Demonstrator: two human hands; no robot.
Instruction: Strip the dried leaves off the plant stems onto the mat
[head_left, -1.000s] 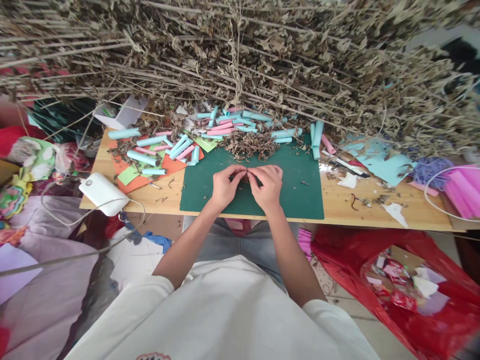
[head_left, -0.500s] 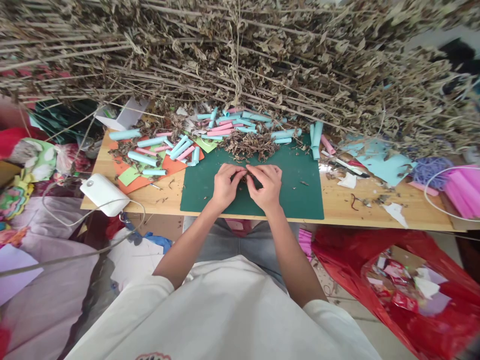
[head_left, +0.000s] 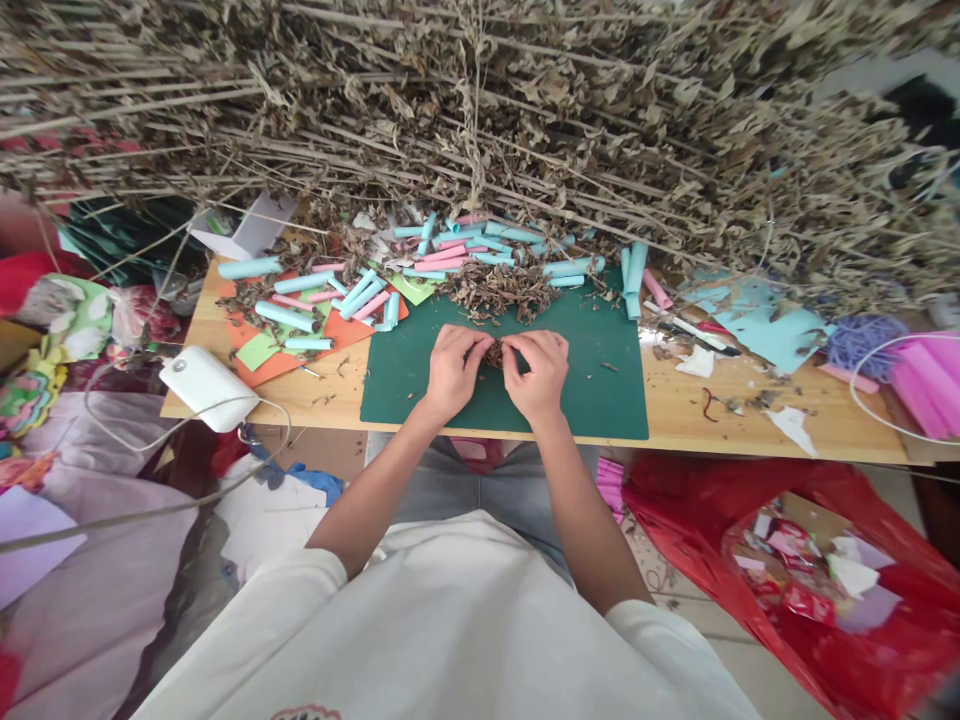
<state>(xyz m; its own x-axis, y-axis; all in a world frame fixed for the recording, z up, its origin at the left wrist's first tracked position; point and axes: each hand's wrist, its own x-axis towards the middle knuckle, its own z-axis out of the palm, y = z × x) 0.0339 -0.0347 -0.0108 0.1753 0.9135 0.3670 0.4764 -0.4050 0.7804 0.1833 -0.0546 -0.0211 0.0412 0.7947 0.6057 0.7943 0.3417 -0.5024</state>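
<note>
Both hands meet over a dark green cutting mat (head_left: 600, 400) on the wooden table. Between their fingertips is a small clump of dried leaves (head_left: 493, 354). My left hand (head_left: 451, 372) pinches its left side with thumb and fingers closed. My right hand (head_left: 538, 372) pinches the right side, thumb tucked under the fingers. Just beyond the fingertips lies a larger heap of crumbled dried leaves (head_left: 506, 290). Blue paper rolls (head_left: 285, 317) and pink paper rolls (head_left: 439, 265) are strewn behind and to the left of the mat.
Bundles of dried stalks (head_left: 375, 110) fill the far side above the table. A white power bank (head_left: 210, 388) with a cable sits at the left edge. Right of the mat are torn blue paper (head_left: 772, 325) and scraps. A red plastic bag (head_left: 690, 520) of rubbish stands below right.
My right hand has shifted slightly right, so the fingertips are a little farther apart. More of the leaf clump shows between them.
</note>
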